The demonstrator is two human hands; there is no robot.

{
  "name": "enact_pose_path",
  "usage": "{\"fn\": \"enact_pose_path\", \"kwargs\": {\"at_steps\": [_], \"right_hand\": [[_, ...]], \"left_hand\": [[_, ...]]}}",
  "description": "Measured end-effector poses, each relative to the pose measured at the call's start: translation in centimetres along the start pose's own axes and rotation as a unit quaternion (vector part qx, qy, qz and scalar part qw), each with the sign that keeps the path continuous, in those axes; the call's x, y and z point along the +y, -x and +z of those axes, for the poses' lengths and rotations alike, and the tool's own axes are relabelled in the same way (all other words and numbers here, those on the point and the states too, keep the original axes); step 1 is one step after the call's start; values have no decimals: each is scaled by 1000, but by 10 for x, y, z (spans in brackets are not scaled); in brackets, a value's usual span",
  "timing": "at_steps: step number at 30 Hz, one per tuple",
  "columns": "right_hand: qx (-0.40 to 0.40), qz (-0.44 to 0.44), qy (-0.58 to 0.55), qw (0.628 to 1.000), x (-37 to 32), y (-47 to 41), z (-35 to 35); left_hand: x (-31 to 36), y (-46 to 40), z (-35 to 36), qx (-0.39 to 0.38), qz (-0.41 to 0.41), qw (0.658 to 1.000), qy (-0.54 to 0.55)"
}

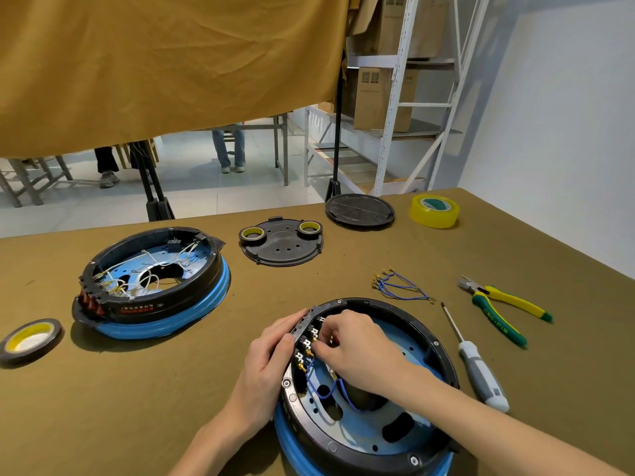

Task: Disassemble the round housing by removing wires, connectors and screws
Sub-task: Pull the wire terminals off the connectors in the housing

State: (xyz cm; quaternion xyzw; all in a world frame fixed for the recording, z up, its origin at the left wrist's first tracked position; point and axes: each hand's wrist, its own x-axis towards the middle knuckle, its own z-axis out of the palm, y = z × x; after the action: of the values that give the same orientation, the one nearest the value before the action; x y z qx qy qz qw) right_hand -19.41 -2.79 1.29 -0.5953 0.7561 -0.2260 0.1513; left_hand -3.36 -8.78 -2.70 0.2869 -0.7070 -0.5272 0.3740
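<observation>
Hidden: right hand (357, 348) fingertips curl among the connectors (307, 348); what they pinch, I cannot tell.
Left hand (266, 359): grips the housing's rim.
Round housing (371, 431): near table (137, 389) edge, black ring, blue base, partly cropped.

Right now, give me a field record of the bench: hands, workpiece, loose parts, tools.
left hand: grips the outer rim of the near housing
right hand: inside the housing, fingers pinching at the connectors on the left wall
blue wire: still attached inside
removed wires: loose bundle on the table, beyond the housing
tools: screwdriver, cutters, both to the right
second housing: far left, still wired
</observation>
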Motion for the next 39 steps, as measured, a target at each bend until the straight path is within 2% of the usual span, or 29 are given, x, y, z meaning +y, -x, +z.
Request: {"fn": "enact_pose_path", "kwargs": {"at_steps": [7, 17, 39], "right_hand": [[-30, 41, -68, 996, -2, -5, -9], [-40, 25, -117, 992, 6, -3, -8], [-41, 20, -112, 993, 11, 1, -5]], "left_hand": [[1, -1, 0, 2, 5, 1000, -4], [0, 0, -1, 0, 3, 1000, -21], [-1, -1, -1, -5, 5, 999, -47]]}}
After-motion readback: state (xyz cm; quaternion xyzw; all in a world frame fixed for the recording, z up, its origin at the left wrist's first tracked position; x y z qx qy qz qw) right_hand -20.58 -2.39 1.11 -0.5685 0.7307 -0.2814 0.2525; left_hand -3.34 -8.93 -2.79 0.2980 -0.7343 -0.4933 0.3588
